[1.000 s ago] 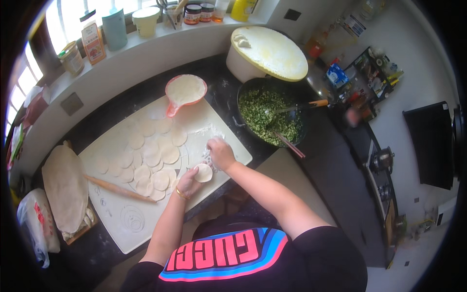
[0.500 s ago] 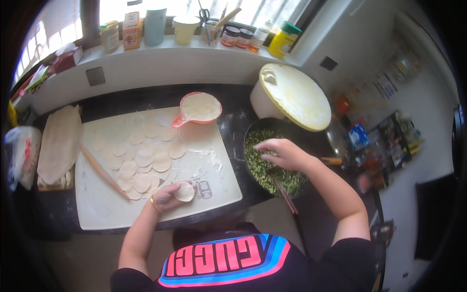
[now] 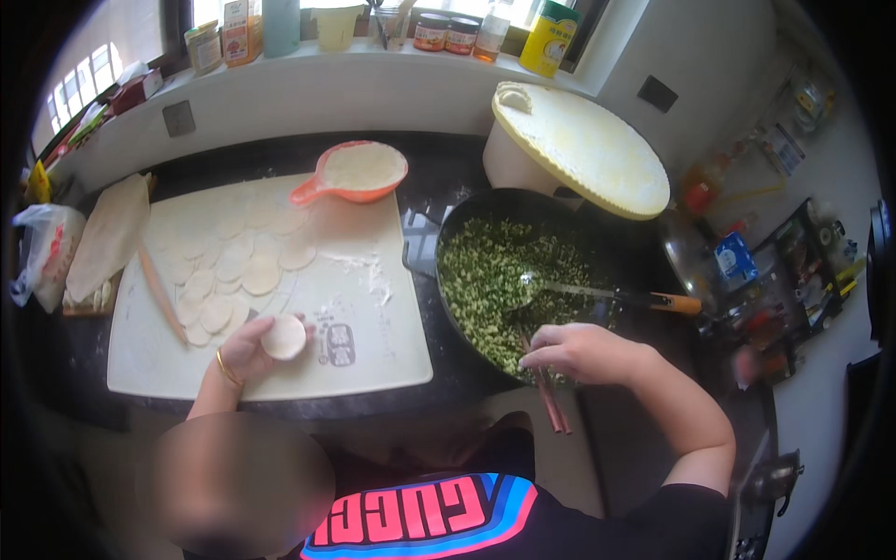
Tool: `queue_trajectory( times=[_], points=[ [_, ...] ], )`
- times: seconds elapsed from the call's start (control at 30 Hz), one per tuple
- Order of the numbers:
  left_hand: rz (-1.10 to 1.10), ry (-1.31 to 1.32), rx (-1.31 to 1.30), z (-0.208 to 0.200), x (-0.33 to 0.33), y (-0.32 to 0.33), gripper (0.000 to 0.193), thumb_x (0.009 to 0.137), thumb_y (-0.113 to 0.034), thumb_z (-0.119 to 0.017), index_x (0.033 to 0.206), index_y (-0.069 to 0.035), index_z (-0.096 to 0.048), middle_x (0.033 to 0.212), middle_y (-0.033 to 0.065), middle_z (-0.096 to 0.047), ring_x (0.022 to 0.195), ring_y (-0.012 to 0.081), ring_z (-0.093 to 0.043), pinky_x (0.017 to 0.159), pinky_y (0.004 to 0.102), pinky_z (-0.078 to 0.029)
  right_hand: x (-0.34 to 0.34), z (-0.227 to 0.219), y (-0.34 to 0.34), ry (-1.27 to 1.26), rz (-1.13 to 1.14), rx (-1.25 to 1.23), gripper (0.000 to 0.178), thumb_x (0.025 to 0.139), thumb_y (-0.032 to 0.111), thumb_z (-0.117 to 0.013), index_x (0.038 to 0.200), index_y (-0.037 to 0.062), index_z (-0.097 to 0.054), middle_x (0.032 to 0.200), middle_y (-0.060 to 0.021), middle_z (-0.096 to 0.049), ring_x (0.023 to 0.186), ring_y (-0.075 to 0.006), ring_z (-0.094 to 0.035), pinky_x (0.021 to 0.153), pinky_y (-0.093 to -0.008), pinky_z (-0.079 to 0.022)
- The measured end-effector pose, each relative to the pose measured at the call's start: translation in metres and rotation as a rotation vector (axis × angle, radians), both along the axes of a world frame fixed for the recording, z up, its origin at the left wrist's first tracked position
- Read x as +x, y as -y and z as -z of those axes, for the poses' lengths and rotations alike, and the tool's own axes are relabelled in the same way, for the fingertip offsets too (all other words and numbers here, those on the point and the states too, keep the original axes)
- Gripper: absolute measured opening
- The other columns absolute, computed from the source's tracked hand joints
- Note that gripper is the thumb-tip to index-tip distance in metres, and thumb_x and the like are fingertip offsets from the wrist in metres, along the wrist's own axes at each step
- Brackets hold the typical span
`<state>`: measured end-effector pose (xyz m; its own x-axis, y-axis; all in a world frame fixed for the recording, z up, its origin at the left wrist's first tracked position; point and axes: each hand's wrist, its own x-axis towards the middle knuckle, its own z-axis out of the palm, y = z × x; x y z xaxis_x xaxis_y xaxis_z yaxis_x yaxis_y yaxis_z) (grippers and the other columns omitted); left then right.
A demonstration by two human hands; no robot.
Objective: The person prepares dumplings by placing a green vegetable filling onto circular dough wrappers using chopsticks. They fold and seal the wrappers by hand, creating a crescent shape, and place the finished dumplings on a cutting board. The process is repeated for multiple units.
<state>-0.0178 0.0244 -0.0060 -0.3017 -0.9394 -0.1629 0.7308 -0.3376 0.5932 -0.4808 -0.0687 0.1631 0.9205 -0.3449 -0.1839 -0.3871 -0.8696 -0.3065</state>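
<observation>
Cream, smooth board (image 3: 383, 373) bears overlapping thin dough rounds (image 3: 262, 274), shaped but lying flat and unfilled; beside it, dark round pan (image 3: 560, 213) is well stocked with coarse chopped green mixture (image 3: 481, 266). Right hand (image 3: 588, 355), fingers bent, meets slim reddish-brown chopsticks (image 3: 553, 406) at the near rim, grip closure unclear. Left hand (image 3: 247, 353), loosely cupped over the board, holds one bare pale disc (image 3: 284, 337).

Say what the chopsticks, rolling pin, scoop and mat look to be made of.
Chopsticks: wood, probably, though plastic is possible; smooth and reddish-brown.
Rolling pin: likely wood; pale brown, matte, with tapering ends.
Scoop: likely plastic; evenly orange-red and smooth.
Mat: plastic or silicone, I can't tell which; thin, smooth, cream, with printed marks.
</observation>
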Motion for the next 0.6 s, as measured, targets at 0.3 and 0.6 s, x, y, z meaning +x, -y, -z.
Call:
queue_trajectory(
  times=[0.3, 0.6],
  points=[
    [-0.237, -0.49, 0.109, -0.051, -0.119, -0.004, 0.051, 0.094, -0.018, -0.034, 0.131, 0.015, -0.019, 0.135, 0.0315, -0.028, 0.126, 0.0426, -0.031, 0.107, 0.0485, -0.028, -0.006, 0.015, -0.003, 0.28, -0.031, -0.033, 0.016, 0.072, -0.004, -0.056, 0.086, 0.0042, -0.055, 0.098, -0.0115, -0.051, 0.085, -0.0299, -0.056, 0.073, -0.0354, -0.048],
    [-0.29, -0.376, 0.014, -0.078, -0.177, 0.006, 0.05, 0.096, -0.019, -0.03, 0.133, 0.012, -0.016, 0.137, 0.03, -0.025, 0.126, 0.0461, -0.027, 0.107, 0.0533, -0.026, -0.065, 0.028, 0.003, 0.887, 0.557, 0.135, 0.014, 0.079, 0.003, -0.053, 0.081, -0.0005, -0.066, 0.078, -0.0076, -0.061, 0.069, -0.014, -0.059, 0.062, -0.0268, -0.049]
  ],
)
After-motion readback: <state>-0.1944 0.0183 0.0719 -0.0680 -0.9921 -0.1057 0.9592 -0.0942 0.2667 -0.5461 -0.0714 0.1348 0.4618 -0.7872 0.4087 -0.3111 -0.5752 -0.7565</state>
